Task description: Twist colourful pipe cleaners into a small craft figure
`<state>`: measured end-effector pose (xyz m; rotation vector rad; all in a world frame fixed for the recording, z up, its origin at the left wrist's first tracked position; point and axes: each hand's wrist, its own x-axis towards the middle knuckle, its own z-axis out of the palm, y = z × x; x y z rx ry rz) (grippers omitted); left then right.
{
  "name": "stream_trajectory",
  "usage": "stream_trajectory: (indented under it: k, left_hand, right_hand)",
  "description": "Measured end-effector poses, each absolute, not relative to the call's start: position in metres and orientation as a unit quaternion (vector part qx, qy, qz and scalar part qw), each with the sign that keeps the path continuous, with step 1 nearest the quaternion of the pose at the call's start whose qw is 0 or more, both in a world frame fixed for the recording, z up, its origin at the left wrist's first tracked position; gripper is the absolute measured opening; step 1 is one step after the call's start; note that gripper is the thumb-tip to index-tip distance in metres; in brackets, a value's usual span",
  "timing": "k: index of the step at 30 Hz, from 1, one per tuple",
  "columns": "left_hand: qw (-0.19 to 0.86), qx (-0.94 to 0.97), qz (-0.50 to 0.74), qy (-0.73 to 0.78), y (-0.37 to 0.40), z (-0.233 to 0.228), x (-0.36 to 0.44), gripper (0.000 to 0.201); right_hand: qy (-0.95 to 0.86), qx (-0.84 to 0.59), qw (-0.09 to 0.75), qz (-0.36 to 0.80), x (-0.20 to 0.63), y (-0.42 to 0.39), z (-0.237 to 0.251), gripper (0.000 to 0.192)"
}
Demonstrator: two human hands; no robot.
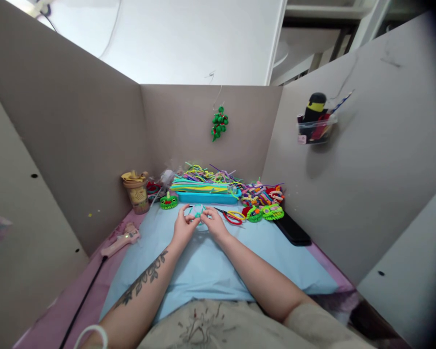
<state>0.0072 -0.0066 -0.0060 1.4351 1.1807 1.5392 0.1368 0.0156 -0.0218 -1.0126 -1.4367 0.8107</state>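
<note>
From my remote seat I see both hands meeting over the light blue mat [203, 261], and between them sits a small teal pipe-cleaner piece [199, 211]. My left hand [183, 227] pinches its left edge with thumb and fingertips, while my right hand [215, 225] pinches the right edge the same way; holding it from two sides like this looks like a way to keep so small and springy a thing steady just above the mat. The red-handled scissors [232, 217] lie just beside the right hand, within easy reach. Farther back, a blue tray [207, 197] holds the loose pipe cleaners together, and the pink glue gun [121, 240] rests off to the left, well apart from the hands.
</note>
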Motion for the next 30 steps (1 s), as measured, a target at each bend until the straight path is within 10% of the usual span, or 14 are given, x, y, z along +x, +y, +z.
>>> stream_trajectory:
  k: [16,30]
  left_hand:
    - [0.336,0.589,0.581,0.451,-0.009,-0.008,0.010,0.043]
    - [0.393,0.495,0.623,0.462,0.000,-0.011,0.001,0.051]
  right_hand:
    - [-0.515,-0.440,0.550,0.488,0.135,0.023,-0.028,0.032]
    - [-0.716,-0.417,0.552,0.096,0.147,-0.002,-0.003,0.019]
